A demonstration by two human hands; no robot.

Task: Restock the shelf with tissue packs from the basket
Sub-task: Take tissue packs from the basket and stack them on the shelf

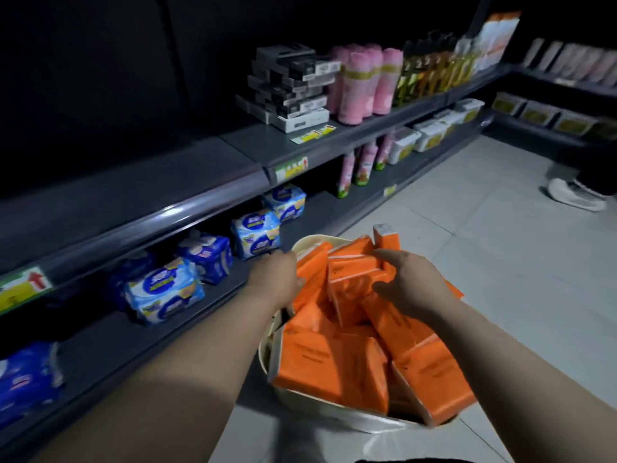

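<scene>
Orange tissue packs (314, 362) fill the basket (309, 407) on the floor, right of the shelf (110, 342). The right hand (412, 284) curls its fingers round the top pack (350, 282); whether the left hand (277, 277) grips is unclear. The packs are probably light, squashy and slick, so clasp across the width.

A stack of black-and-white boxes (290, 88) stands at the top, with a yellow tag (314, 133) lying in front of it. Just right of the stack are upright pink rolls (367, 81), then a row of yellow-green bottles (430, 71), then orange-and-white bags (499, 38). One level down, blue packs (255, 233) sit in a loose line, some tilted. Farther right stand pink bottles (365, 165) with green bases, then white tubs (430, 135). A green price label (291, 168) with a red arrow hangs above the blue packs. The floor (484, 245) is pale tile. A white shoe (574, 195) rests on it at far right.
</scene>
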